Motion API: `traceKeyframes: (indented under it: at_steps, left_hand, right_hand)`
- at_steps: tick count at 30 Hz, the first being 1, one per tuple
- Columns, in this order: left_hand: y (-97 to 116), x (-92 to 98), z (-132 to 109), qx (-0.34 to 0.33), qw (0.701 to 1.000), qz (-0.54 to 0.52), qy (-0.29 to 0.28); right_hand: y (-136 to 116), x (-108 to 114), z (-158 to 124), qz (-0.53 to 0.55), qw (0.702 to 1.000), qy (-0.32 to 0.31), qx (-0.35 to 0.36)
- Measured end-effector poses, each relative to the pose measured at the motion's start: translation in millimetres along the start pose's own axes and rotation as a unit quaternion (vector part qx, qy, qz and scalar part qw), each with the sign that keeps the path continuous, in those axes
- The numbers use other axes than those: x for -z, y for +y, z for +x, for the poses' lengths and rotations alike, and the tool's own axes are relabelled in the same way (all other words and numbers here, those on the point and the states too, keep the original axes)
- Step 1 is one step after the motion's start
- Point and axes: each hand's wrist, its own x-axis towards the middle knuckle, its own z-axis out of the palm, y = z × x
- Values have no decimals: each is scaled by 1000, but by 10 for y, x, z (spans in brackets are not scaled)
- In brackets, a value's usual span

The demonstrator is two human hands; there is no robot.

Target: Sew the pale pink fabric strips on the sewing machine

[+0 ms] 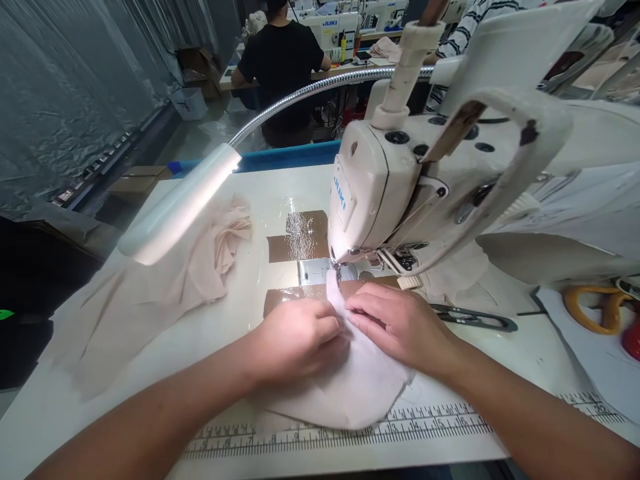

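A small pale pink fabric piece [350, 387] lies on the white sewing table [250, 287], its far tip under the presser foot [338, 272] of a white JUKI sewing machine [380, 187]. My left hand [300, 337] rests on the fabric with fingers curled, pinching its edge. My right hand [400, 323] lies beside it, fingers pressed flat on the same fabric, fingertips meeting the left hand's just before the needle.
A heap of pale pink fabric [165, 280] lies at the left under a gooseneck lamp [180, 207]. Thread snips [475, 317] lie right of my hands, orange-handled scissors [590, 310] farther right. A ruler strip [400, 423] runs along the front edge. A person in black [283, 67] sits beyond.
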Motion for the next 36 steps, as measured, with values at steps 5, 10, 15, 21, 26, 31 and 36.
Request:
traceKeyframes:
  at_steps: [5, 10, 15, 21, 26, 31, 36]
  left_hand:
    - [-229, 62, 49, -3, 998, -25, 53]
    - [-331, 27, 101, -28, 998, 54, 10]
    - [-322, -3, 103, -24, 995, 94, 15]
    - [-312, 35, 94, -6, 995, 103, 11]
    - [-292, 31, 126, 21, 993, 112, -8]
    - [-255, -20, 148, 47, 991, 127, 5]
    - [-285, -31, 164, 36, 994, 101, 16]
  right_hand:
    - [27, -48, -4, -80, 995, -22, 47]
    - [13, -45, 10, -100, 993, -23, 51]
    - [11, -54, 11, -103, 994, -9, 46]
    - [16, -87, -4, -115, 992, 6, 53]
    - [13, -107, -7, -135, 989, 17, 53]
    - [12, -125, -9, -161, 986, 31, 43]
    - [-2, -124, 10, -161, 986, 38, 23]
